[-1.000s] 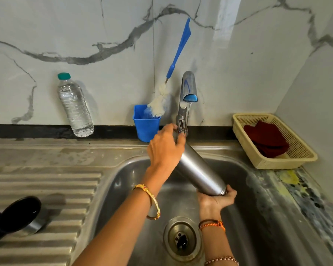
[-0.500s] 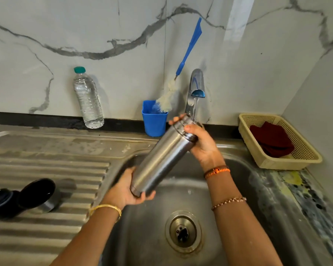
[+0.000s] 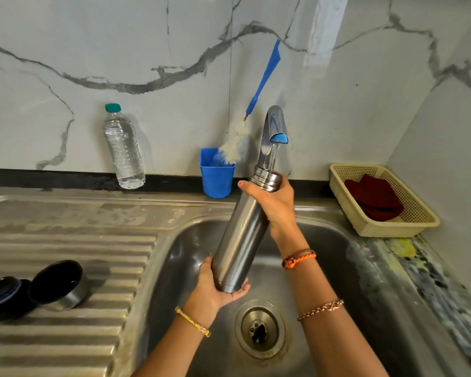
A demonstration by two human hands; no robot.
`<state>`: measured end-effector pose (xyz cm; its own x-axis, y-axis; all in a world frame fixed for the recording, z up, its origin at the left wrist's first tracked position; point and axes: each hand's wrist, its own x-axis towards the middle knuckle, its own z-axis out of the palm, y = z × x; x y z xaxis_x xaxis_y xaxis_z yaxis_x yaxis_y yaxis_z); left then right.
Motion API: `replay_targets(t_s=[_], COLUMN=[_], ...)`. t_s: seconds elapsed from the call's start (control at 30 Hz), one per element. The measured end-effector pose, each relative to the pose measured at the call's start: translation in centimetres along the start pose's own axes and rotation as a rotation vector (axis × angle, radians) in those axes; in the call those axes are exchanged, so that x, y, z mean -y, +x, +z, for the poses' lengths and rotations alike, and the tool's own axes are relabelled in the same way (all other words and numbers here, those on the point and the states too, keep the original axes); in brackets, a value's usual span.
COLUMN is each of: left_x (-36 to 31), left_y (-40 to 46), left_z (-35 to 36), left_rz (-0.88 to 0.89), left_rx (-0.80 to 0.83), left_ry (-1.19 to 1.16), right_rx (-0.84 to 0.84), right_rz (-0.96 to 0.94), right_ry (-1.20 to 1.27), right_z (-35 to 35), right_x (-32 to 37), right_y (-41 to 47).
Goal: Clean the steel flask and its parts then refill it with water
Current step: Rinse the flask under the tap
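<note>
Round steel drain (image 3: 260, 330) — set in the sink floor just below the left hand's fingers; any spill runs straight to it.

Left hand (image 3: 215, 288) — fingers curled under the base of the tall brushed-steel flask (image 3: 239, 235), cupping it from beneath, apparently to carry the weight as it fills.

Two black-lined steel caps (image 3: 33, 291) — on the ribbed steel drainboard (image 3: 65, 254), well to the left of the left fingers; likely parked there to drain, off the flask.

Stainless sink basin (image 3: 337, 262) — under both hands.

Right hand (image 3: 273, 204) — fingers wrapped round the flask's neck, steering the tilted open mouth under the spout.

Chrome tap with blue tip (image 3: 273, 131) — directly above the right fingers; a thin stream appears to enter the mouth.

Blue plastic cup (image 3: 216, 179) holding a blue-handled white bottle brush (image 3: 256, 96) — just left of the right fingers.

Clear water bottle with green cap (image 3: 123, 148) — farther left, on the table edge by the wall.

Cream mesh basket (image 3: 408, 221) with dark red cloth (image 3: 373, 198) — well right of the right fingers.
</note>
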<state>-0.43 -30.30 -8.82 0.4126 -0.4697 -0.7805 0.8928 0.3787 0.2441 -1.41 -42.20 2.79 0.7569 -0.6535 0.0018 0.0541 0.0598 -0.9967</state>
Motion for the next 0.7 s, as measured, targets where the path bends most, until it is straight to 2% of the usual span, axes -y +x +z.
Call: replay_targets(t_s=[0.1,0.17,0.3,0.4,0.53,0.63,0.7], left_x=[0.3,0.7,0.5,0.2,-0.2,0.3,0.4], left_y=[-0.1,-0.5,-1.2,-1.3,-1.2,-1.1,-0.8], left_z=[0.6,0.8,1.2,0.6,0.4,0.7,0.8], left_rz=[0.048,0.054,0.084,0.073,0.118,0.105,0.116], left_rx=[-0.012,-0.025,-0.016,-0.025,0.018,-0.053,-0.046], left_ry=[0.009,0.041,0.212,0.225,0.235,0.21,0.218], right_rx=[0.088,0.086,-0.136,-0.058,-0.267,-0.206,-0.194], right_rz=[-0.099,-0.143,-0.188,-0.172,-0.26,-0.221,-0.261], right_ry=[-0.23,-0.329,-0.292,-0.335,-0.268,-0.394,-0.408], right_z=[-0.1,0.1,0.0,0.3,0.2,0.5,0.8], right_x=[-0.2,0.1,0.9,1.0,1.5,0.8,0.0], right_y=[-0.4,-0.7,-0.1,-0.5,-0.7,-0.7,-1.1])
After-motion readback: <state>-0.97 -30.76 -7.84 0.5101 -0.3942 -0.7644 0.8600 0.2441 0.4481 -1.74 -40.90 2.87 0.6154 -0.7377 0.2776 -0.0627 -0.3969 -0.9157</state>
